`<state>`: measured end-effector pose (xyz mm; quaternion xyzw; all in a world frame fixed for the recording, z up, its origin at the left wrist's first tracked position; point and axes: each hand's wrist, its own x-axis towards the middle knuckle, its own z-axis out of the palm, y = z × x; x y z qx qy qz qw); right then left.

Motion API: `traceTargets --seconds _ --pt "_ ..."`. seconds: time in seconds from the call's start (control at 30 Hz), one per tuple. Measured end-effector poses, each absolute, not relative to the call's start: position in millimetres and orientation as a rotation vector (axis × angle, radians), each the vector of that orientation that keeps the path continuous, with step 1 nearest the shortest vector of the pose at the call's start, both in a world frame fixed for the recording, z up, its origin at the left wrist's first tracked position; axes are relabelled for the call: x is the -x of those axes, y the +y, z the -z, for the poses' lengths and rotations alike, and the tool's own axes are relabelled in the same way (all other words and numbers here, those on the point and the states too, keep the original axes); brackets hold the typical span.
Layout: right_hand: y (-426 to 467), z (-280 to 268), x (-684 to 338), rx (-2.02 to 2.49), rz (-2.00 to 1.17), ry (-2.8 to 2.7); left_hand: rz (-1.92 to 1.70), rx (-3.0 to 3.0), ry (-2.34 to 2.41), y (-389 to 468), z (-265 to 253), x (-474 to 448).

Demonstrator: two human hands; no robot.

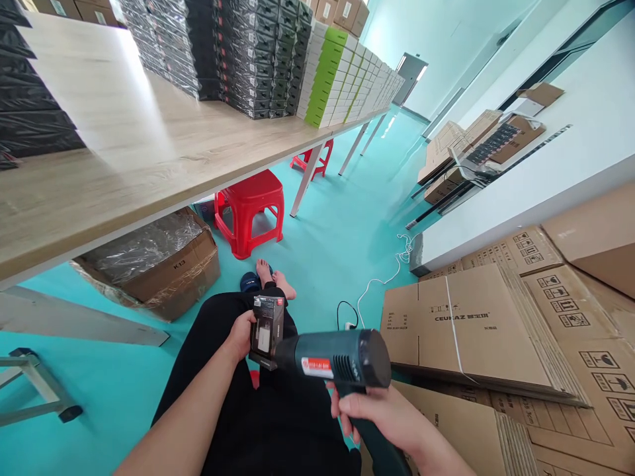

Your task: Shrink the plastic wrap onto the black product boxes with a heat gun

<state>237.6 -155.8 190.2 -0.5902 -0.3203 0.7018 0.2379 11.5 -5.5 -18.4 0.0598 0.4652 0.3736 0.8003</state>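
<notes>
Head cam: my L forearm (198,406) slants up from the bottom edge, wrist near straight, & my L hand (241,336) is over my lap. My R forearm (431,446) comes in from bottom R, w/ the R hand (370,415) just below the gun body.

L grip: closed on the L edge of 1 small dark box (268,330), thumb by the front edge, other fingers mostly hidden. Box is held near upright, slightly tilted, above my black trousers (288,426). R grip: wrapped round the handle of 1 heat gun (342,357), fingers curled. Its nozzle (286,352) points L at the box's lower R side; can't tell if they touch.

Containers: open K13 carton (186,274) on the floor, under the table edge, w/ crumpled clear film (163,241) inside. Table (163,125) bears film-wrapped dark stacks (258,59) & a row of green-and-white boxes (327,79). To my R, flat cardboard (446,330) is tied w/ white strap, next to bigger printed cartons (570,307); contents n/a to view.
</notes>
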Motion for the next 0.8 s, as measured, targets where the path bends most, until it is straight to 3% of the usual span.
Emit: traceTargets --seconds 0.23,0.37,0.6,0.8 --pt "-174.4 -190.4 -243.4 1.682 -1.814 -0.816 -0.932 -0.09 1.008 1.3 22.9 -11.0" --pt "-177.8 -187.8 -247.1 1.565 -1.956 -0.773 -0.979 -0.155 0.991 -0.2 17.8 -10.0" --pt "-164.4 -190.2 -265.1 1.619 -1.663 -0.633 -0.98 -0.888 0.917 -9.1 -6.6 -9.4" --pt "-163.4 -193.8 -273.9 1.627 -1.678 -0.695 -0.93 -1.094 0.984 -8.4 -1.3 -11.9"
